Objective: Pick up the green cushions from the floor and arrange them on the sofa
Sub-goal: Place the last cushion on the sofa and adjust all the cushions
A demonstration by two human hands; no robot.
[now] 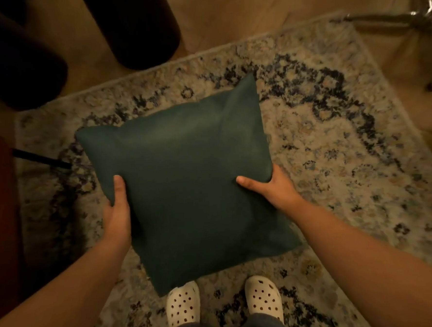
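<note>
Forearms come in bare from the near corners of the view and meet on either side of the green cushion (185, 170). The left hand (116, 204) grips the cushion's left edge, thumb laid upright on the top face and fingers tucked out of sight beneath. The right hand (272, 187) grips the right edge at about the same height, its thumb stretched leftward across the fabric and its fingers likewise hidden under the cushion.

The cushion is square, plain and dark teal-green, with a smooth, faintly sheened cover. It is turned slightly so its corners point far-right, far-left and near. The far-right corner stands up in a sharp peak with a crease running down from it, and the fabric dents a little where each thumb presses. It is held over the patterned rug (335, 143) in front of the person, and its near corner covers the toe of the left white clog (183, 307); the right white clog (263, 297) stands clear of it.

Far left, dark rounded furniture (136, 29) sits on the wooden floor (226, 16); far right, a chrome chair base (413, 19) touches the rug's edge.
</note>
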